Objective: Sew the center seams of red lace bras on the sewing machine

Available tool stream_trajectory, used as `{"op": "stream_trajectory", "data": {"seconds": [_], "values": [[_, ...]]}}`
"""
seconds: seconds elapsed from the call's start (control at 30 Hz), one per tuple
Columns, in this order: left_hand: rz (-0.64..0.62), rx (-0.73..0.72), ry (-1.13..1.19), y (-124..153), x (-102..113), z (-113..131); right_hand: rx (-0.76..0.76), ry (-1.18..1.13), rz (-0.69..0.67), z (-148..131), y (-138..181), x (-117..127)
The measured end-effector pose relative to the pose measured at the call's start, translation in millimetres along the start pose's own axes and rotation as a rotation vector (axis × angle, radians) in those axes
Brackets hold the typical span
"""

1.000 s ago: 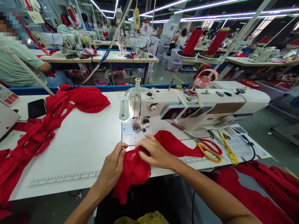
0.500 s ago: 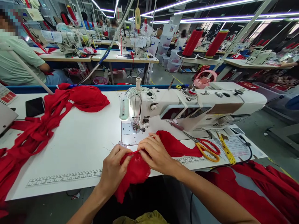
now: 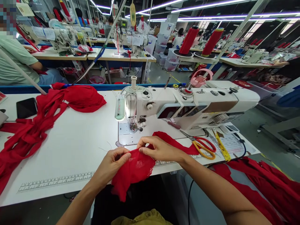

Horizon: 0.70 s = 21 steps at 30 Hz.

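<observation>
Between thumb and fingers, my left hand (image 3: 112, 162) pinches the upper edge of a red lace-trimmed fabric piece (image 3: 137, 168). My right hand (image 3: 159, 149) pinches the same edge a little further right, so the cloth is stretched between them and hangs over the table's front edge. Another stretch of red fabric (image 3: 167, 139) lies behind my right hand and wrist; whether it joins the held piece is hidden. Just beyond my hands stands a white sewing machine (image 3: 182, 100), its needle and presser foot (image 3: 133, 126) lit by a lamp.
Scissors (image 3: 202, 147) with red and orange handles lie right of my right wrist, beside a yellow tape measure (image 3: 221, 145). A long heap of red fabric (image 3: 42, 125) and a phone (image 3: 26, 108) are at left. More red cloth (image 3: 264, 184) hangs at lower right. A co-worker (image 3: 18, 62) sits beyond.
My hands have spread slightly apart along the edge, and the fabric between them now lies flatter and more open, showing its lace. The camera view has shifted a little to the right.
</observation>
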<state>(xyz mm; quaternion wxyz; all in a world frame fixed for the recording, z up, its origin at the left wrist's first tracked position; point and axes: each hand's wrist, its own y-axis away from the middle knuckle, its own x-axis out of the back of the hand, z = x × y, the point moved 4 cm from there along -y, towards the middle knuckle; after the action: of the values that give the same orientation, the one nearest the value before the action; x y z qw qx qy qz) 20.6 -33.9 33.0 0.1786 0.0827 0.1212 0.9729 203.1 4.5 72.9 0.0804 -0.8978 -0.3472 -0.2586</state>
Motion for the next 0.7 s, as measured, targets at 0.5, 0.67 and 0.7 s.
{"op": "stream_trajectory", "data": {"seconds": [0.5, 0.67, 0.7], "values": [[-0.049, 0.052, 0.243, -3, -13, 2, -0.023, -0.087, -0.010, 2, -3, 3], [-0.046, 0.156, 0.349, -1, -13, -2, 0.257, 0.228, 0.264, -10, 9, 3], [-0.040, 0.158, 0.348, -1, -13, -1, 0.342, 0.338, 0.316, -15, 13, 1]]}}
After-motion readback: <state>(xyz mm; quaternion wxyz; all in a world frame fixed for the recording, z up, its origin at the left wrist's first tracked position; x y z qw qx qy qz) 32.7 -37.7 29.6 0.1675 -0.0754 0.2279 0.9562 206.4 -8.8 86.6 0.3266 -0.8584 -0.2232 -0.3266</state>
